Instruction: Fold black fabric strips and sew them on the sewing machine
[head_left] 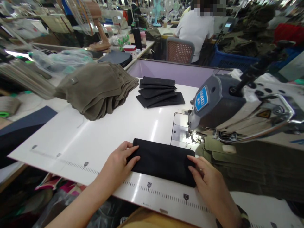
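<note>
Where the white sewing table (pixel 106 133) meets its near edge, a flat, oblong piece of black fabric (pixel 163 160) lies with its long axis running left to right, roughly parallel to the printed ruler strip (pixel 147 186) just nearer the person. The piece tilts slightly, its right end sitting a little nearer than its left. The left hand (pixel 117 164) rests on the left short end, fingers spread flat and thumb laid over the cloth's edge, pressing rather than pinching. The right hand (pixel 209 180) lies at the right near corner, fingers extended flat along that edge, likewise open and holding nothing in a closed grasp. Each hand thus covers one end, and neither is nearer the middle. Just beyond the fabric's right far corner sits the metal needle plate (pixel 179 131) under the head of the grey sewing machine (pixel 218 104), so the machine lies far and right of the cloth. Further off, near the table's far edge, is a small stack of black fabric pieces (pixel 159 91), and to the far left a pile of folded olive-brown garments (pixel 97 88). Olive cloth (pixel 249 164) is heaped beneath the machine on the right. A person in a white shirt (pixel 197 28) sits in the background.
</note>
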Demonstrator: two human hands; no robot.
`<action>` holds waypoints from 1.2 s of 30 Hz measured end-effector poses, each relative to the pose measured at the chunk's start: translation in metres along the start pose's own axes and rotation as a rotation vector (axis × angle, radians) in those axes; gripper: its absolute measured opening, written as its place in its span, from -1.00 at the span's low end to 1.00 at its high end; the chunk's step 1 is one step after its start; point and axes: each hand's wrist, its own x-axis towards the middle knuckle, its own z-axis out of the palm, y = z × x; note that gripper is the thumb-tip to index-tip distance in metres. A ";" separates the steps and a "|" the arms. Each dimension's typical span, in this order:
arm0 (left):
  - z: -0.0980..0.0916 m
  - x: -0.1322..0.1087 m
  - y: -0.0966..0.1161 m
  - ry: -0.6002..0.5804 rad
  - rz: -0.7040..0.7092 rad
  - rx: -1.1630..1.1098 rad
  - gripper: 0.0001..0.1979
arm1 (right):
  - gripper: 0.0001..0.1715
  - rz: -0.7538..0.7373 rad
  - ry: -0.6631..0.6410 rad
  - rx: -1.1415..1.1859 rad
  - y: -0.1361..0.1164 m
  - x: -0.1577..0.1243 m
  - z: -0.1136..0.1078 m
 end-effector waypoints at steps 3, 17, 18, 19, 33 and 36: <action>0.001 0.003 -0.001 0.001 0.027 0.064 -0.69 | -0.69 -0.027 -0.007 -0.078 -0.004 0.001 -0.003; 0.004 0.023 0.020 -0.197 0.561 0.496 -0.58 | -0.84 -0.209 -0.082 -0.613 -0.053 0.026 -0.003; 0.005 0.023 0.025 -0.188 0.535 0.515 -0.61 | -0.78 -0.273 -0.088 -0.563 -0.053 0.027 0.000; 0.006 0.022 0.031 -0.178 0.516 0.535 -0.64 | -0.73 -0.337 -0.102 -0.513 -0.054 0.027 0.003; 0.034 0.012 0.032 0.063 0.651 0.483 -0.69 | -0.60 -0.465 0.056 -0.457 -0.041 0.018 0.037; 0.034 0.010 0.032 0.051 0.631 0.433 -0.67 | -0.49 -0.427 0.008 -0.412 -0.035 0.017 0.039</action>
